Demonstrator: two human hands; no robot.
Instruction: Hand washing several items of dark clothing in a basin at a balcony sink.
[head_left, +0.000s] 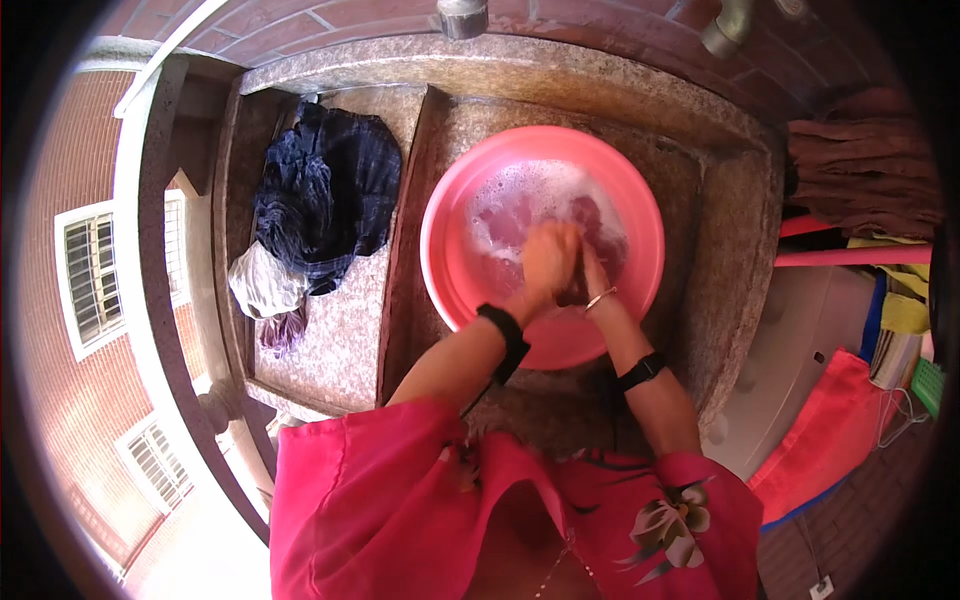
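A pink plastic basin (442, 225) of sudsy water (517, 176) stands in the stone sink before me. Over its near side, my left hand (551, 255) is curled and blurred. Against it lies my right hand (592, 270), its fingers pointing toward the far side of the basin. A small dark patch (571, 291) shows between the two hands; whether it is wet cloth or shadow is unclear. Most of the fingers are hidden, so what they hold cannot be seen. The water looks purplish under white foam.
Left of a stone divider (405, 247), a dark blue checked garment (322, 187), a white cloth (266, 281) and a purplish cloth (281, 331) lie on the slab (341, 337). A metal pipe end (462, 19) hangs above the back ledge (510, 60). Brown cloth (862, 172) hangs at right.
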